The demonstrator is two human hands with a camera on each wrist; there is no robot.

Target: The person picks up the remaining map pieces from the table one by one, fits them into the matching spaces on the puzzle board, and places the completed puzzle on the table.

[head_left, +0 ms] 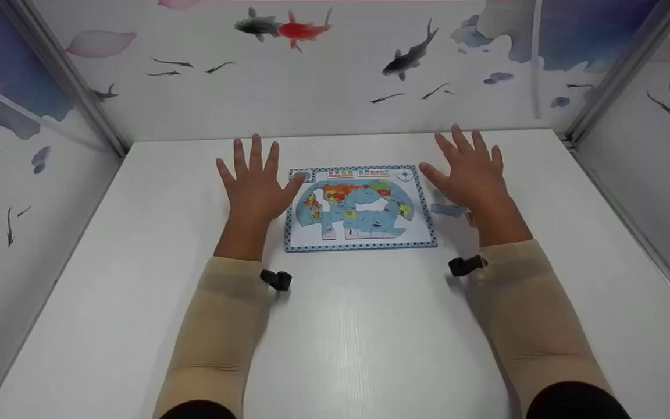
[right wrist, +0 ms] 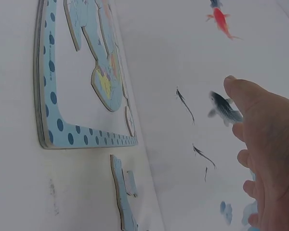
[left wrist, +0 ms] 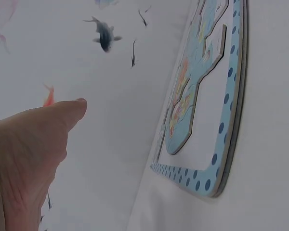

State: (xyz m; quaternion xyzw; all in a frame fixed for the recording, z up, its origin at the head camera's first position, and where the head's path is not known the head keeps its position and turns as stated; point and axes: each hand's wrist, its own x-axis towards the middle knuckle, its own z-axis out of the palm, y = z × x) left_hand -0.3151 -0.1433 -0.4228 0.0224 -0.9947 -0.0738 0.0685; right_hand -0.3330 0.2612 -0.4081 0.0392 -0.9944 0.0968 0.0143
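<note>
Both empty: L hand (head_left: 258, 192) & R hand (head_left: 472, 176), fingers spread apart; puzzle board (head_left: 306, 237) on table (head_left: 352, 331) btwn. Loose pcs (head_left: 448, 210) beside it, nr R hand, could scatter if R sleeve (head_left: 535, 308) drags.

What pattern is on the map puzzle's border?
The puzzle border is light blue with dark blue dots, clearest in the left wrist view.

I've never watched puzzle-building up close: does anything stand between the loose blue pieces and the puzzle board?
Nothing visible does: the loose blue pieces lie beside the puzzle board, with only tabletop showing between them.
</note>
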